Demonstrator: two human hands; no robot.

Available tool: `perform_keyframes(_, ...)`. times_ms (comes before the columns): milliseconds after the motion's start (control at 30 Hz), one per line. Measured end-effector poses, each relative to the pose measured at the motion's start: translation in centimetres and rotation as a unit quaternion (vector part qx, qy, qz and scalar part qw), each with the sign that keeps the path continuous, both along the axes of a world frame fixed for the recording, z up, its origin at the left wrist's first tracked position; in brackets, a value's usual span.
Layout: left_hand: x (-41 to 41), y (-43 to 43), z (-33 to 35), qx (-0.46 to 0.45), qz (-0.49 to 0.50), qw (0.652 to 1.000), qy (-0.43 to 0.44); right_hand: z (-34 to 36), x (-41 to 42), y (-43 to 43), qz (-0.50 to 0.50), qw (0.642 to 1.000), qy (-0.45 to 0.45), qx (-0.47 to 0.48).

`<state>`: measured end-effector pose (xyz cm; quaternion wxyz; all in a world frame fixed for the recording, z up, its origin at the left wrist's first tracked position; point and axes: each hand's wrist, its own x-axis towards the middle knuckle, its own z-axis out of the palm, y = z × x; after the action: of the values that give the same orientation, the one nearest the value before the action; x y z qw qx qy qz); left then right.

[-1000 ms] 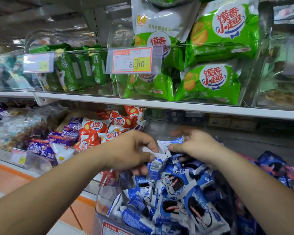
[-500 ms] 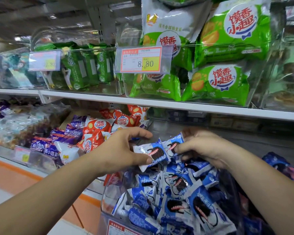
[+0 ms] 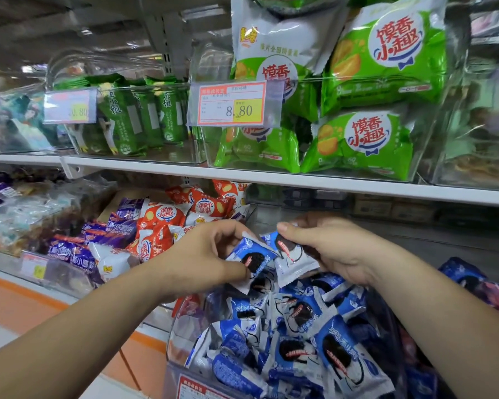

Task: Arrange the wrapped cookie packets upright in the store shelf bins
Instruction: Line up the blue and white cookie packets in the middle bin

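- Grip: the left hand (image 3: pixel 208 254) pinches one blue-and-white cookie packet (image 3: pixel 251 254) between thumb and fingers. The right hand (image 3: pixel 329 249) pinches a second packet (image 3: pixel 288 256) by its upper part, thumb on top. The two packets touch edge to edge.
- Place: both packets hang just above the rear half of the clear bin (image 3: pixel 182 321), below the front edge of the white shelf (image 3: pixel 300 185). The loose pile (image 3: pixel 300 335) lies every which way beneath them.
- Step in hand: this looks like the squaring-up before setting down, with most of the bin not yet sorted.
- Doing it well: turn each packet so its crimped seams run top and bottom and its printed face looks toward the bin's front edge (the one carrying the price label (image 3: pixel 198 388)). Then lower it toward the back edge, where it should find something to lean on.
- Pinch near an end seam rather than across the middle. The biscuit inside would probably crack under a hard squeeze, and the wrapper looks slippery.
- Open a slot first: the pile under the hands is heaped, so a packet stood on it would likely tip. Nudging the loose ones toward the front edge should leave flat floor at the back.
- Set them tight side by side so each props the next, and stay inside the bin's left wall, since the red packets (image 3: pixel 167 217) sit in the neighbouring bin just beyond it.
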<state>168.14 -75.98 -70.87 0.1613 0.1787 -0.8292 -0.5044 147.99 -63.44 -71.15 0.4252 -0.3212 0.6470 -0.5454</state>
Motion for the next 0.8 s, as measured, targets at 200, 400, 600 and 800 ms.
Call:
perform_keyframes(200, -0.2, 0.0, 0.2, 0.024, 0.056, 0.998, 0.034, 0.1, -0.1, -0.3, 0.028, 0.999, -0.003, 0.024)
perform_keyframes(400, -0.3, 0.9, 0.6, -0.043, 0.026, 0.998, 0.029, -0.1, -0.1, -0.2, 0.029, 0.999, 0.029, 0.012)
perform_keyframes(600, -0.8, 1.2, 0.5, -0.054, 0.062, 0.997, 0.015, 0.6, 0.2, 0.0, 0.055, 0.998, 0.014, 0.008)
perform_keyframes(800, -1.3, 1.2, -0.1, -0.052, 0.080, 0.995, 0.025, 0.3, 0.3, 0.0, 0.108, 0.992, 0.068, -0.003)
